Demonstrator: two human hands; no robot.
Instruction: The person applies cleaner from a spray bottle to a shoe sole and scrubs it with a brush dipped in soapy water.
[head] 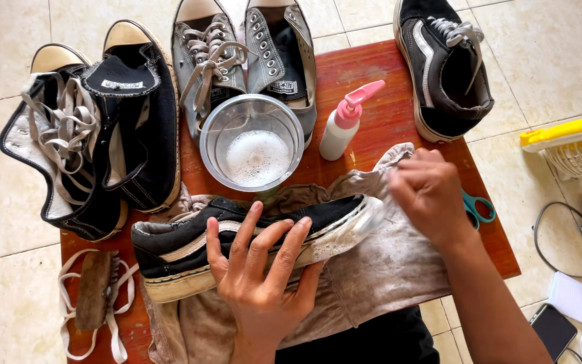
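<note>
Black sneaker [250, 236] on side under flat open left hand [261, 269]; right hand [429, 192] fisted at toe.

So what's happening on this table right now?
A person is scrubbing a black sneaker that lies on its side on a stained cloth. The left hand presses it flat while the right hand works a blurred, soapy brush at its toe. A bowl of foamy water and a pink-topped pump bottle stand just behind.

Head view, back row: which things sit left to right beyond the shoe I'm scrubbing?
Black high-top pair → grey sneaker pair → glass bowl of suds → pink-capped pump bottle → black low-top sneaker → yellow-rimmed basket.
</note>
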